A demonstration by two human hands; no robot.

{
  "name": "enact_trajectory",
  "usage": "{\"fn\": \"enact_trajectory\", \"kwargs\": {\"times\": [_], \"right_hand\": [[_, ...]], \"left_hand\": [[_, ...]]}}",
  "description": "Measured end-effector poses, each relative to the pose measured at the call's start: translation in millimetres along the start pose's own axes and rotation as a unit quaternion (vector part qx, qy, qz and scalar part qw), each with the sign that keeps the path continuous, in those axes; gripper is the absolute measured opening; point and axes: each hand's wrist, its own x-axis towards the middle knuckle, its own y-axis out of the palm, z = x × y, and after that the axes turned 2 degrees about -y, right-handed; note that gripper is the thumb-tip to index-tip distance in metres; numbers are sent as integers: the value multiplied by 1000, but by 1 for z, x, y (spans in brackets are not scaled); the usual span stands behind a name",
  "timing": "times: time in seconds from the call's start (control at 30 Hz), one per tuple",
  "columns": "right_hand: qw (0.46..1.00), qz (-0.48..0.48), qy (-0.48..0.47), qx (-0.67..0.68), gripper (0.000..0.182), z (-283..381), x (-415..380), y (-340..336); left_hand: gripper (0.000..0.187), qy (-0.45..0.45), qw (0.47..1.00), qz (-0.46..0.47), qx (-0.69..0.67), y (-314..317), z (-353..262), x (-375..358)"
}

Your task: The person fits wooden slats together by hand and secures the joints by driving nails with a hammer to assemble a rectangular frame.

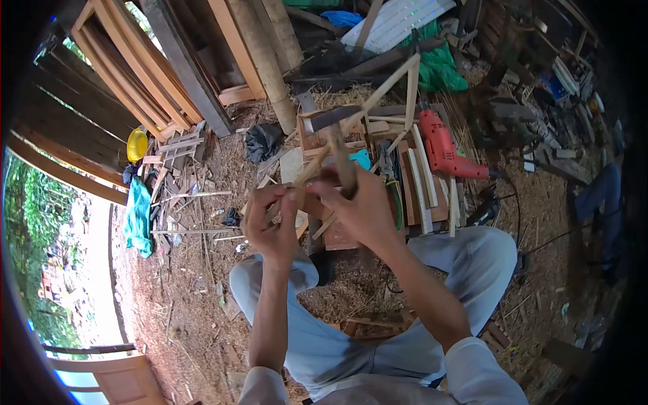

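Observation:
My left hand (271, 226) pinches the near end of a thin pale wooden strip (385, 89). At its far end, the strip meets a second strip (411, 94) in a narrow V. My right hand (364, 209) is closed around the wooden handle of a hammer (342, 158), whose dark head points up and away from me. The fingertips of that hand come close to the left ones, right at the strip. Beneath both hands is a low wooden bench (341, 237) loaded with wood pieces. A red power drill (445, 145) lies on its right side.
Wooden frames (135, 64) lean at the back left beside a bamboo post (266, 67). A black plastic bag (263, 142) and a yellow helmet-like object (137, 144) sit left of the bench. Offcuts and shavings cover the ground. The drill's cord (518, 209) trails right.

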Motion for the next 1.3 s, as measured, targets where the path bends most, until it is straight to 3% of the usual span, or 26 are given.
{"fn": "enact_trajectory", "kwargs": {"times": [0.07, 0.1, 0.17, 0.23, 0.3, 0.33, 0.43, 0.47, 0.53, 0.97, 1.07, 1.17, 1.3], "right_hand": [[980, -104, -9, -169, 24, 36, -16, -10], [979, -93, -18, -180, 24, 47, -16, -16], [972, -22, -28, -232, 22, 68, -20, -27], [949, 19, -49, -312, 33, 88, -22, -36], [892, 131, -142, -409, 46, 101, -22, -45], [868, 158, -132, -452, 55, 102, -21, -48], [850, 133, -172, -479, 52, 116, -26, -42], [830, 146, -141, -520, 52, 121, -31, -41], [821, 150, -134, -534, 52, 116, -38, -38], [812, 155, -105, -553, 52, 116, -41, -33], [826, 128, -142, -530, 52, 109, -42, -37], [818, 149, -112, -544, 53, 109, -46, -36], [823, 133, -132, -537, 54, 106, -46, -40]], "left_hand": [[8, 25, 1000, 11, 10, 2, -5, 2], [8, 22, 1000, -5, 5, 5, -8, 3], [9, 28, 1000, 12, 3, 4, -13, 2], [10, 27, 1000, 9, 2, 1, -15, 3], [12, 25, 999, 23, -19, 3, -13, -2], [14, 47, 998, 21, -21, 4, -8, -3], [16, 23, 997, 25, -65, 6, -11, -7], [16, 24, 997, 20, -67, 6, -12, -6], [12, 22, 999, 36, -21, 3, -13, -6], [17, 10, 998, 22, -60, 4, -6, -9], [17, 61, 996, 5, -60, 8, -6, -9], [16, 17, 997, 7, -80, 7, -7, -14], [17, 58, 996, -2, -68, 6, -8, -11]]}}
